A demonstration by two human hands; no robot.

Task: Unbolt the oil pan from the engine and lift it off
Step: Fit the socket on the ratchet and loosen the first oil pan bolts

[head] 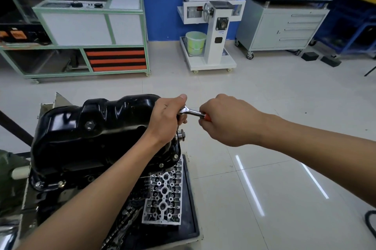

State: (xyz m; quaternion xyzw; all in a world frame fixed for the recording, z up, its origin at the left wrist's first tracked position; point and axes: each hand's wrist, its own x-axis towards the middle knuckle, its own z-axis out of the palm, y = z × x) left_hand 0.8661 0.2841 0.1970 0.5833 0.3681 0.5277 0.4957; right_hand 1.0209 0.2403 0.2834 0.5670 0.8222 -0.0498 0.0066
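A glossy black oil pan [97, 134] sits on top of the upturned engine [85, 186], with bolts showing along its near flange. A chrome ratchet wrench [191, 112] with an orange grip stands over the pan's right edge. My left hand [166, 119] grips the ratchet's head, thumb on top, and hides the socket and the bolt below it. My right hand [221, 119] is curled round the orange handle, to the right of the pan.
A silver cylinder head [164, 195] and a timing chain [122, 221] lie in a black tray [193, 209] below the engine. Across the tiled floor stand a green shelf rack [81, 26], a white engine stand [213, 32] and a grey drawer cabinet [284, 28].
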